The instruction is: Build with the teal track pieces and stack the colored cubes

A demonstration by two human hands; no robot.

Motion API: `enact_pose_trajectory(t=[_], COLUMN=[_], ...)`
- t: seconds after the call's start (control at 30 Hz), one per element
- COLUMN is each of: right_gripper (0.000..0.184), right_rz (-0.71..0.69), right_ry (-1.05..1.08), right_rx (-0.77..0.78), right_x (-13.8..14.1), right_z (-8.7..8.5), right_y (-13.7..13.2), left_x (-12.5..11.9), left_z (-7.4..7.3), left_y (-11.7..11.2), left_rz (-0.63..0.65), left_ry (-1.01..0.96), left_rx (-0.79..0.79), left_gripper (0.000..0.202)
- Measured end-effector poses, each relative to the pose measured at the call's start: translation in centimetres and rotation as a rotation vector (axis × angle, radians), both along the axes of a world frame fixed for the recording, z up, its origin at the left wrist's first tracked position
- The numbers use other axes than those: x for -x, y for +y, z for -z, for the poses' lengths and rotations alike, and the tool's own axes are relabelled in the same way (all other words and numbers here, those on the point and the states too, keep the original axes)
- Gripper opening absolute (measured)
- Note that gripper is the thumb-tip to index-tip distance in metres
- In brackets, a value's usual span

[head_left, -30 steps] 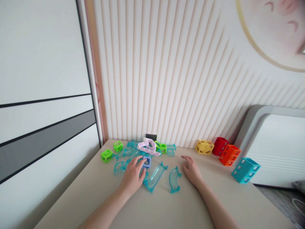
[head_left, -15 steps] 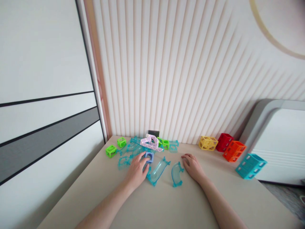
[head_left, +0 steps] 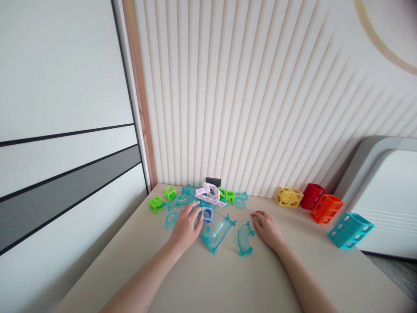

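My left hand is over the pieces at the middle of the table, its thumb and fingers apart. Right beside its fingertips sits a small purple-blue cube with a round hole; I cannot tell whether they touch. Just in front of the cube lies a clear blue track piece, a straight trough. My right hand rests on the tabletop with fingers loosely stretched, holding nothing. Left of it lies a curved clear blue track piece. Part of the blue pile is hidden behind my left hand.
Behind lie more clear blue track pieces, a pale purple track piece and green frame cubes. Yellow, red, orange and turquoise blocks stand at the right. A ribbed wall borders the table's back.
The view has shifted slightly, so everything sits a little further right. My left fingers have come away from the top of the purple-blue cube. My right hand rests as before.
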State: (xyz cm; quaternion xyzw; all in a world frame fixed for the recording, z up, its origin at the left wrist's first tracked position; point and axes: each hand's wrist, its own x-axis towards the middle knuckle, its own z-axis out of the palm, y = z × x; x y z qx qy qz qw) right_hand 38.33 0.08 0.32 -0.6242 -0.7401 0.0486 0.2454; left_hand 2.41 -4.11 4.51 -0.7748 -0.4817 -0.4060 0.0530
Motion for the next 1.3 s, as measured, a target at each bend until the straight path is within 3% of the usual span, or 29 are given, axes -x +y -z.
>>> enact_pose_trajectory(t=[0.1, 0.2, 0.3, 0.43, 0.57, 0.8, 1.0, 1.3], right_gripper=[0.033, 0.035, 0.034, 0.033, 0.033, 0.036, 0.036, 0.035], right_rz=[0.003, 0.000, -0.006, -0.010, -0.012, -0.007, -0.011, -0.024], right_ry=[-0.004, -0.020, -0.025, -0.008, 0.005, -0.028, -0.045, -0.027], right_rx=[0.001, 0.014, 0.017, 0.011, 0.017, 0.011, 0.024, -0.008], right_x=[0.1, 0.0, -0.1, -0.1, -0.2, -0.2, -0.3, -0.5], right_z=[-0.1, -0.1, 0.1, 0.2, 0.2, 0.4, 0.4, 0.6], right_y=[0.0, 0.0, 0.1, 0.1, 0.2, 0.2, 0.3, 0.4], left_x=[3.0, 7.2, 10.8, 13.2, 13.7, 14.0, 13.4, 12.3], left_z=[-2.1, -3.0, -2.0, 0.5, 2.0, 2.5, 2.4, 1.2], left_y=[1.3, 3.0, 4.3, 5.3, 6.0, 6.4, 6.3, 5.6], left_rz=[-0.134, -0.355, -0.539, -0.534, -0.485, -0.502, -0.512, -0.596], left_ry=[0.000, -0.016, 0.047, 0.130, 0.238, 0.283, 0.319, 0.390], left_rx=[-0.086, -0.079, 0.056, 0.241, 0.294, 0.318, 0.355, 0.415], left_gripper=[0.023, 0.027, 0.037, 0.045, 0.046, 0.047, 0.064, 0.055])
